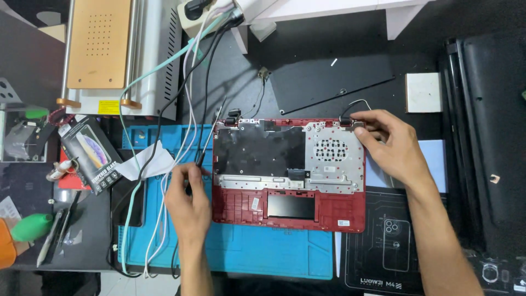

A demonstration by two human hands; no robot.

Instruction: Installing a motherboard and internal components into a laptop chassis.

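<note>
A red laptop bottom shell (339,211) lies open on a blue work mat (263,249), its silver metal plate and black inner sheet showing. My left hand (187,198) is shut on a thin black tool (211,134), its tip near the shell's top left hinge (233,116). My right hand (392,143) rests on the shell's top right corner, fingers pinching at the right hinge (348,120) where a black-and-white cable loops out.
A bundle of cables (181,98) runs down the left of the mat. A heating machine with a tan plate (101,44) stands far left. A boxed screen protector (93,153), a green bottle (30,226), a white block (423,92) and a black panel (487,126) surround the mat.
</note>
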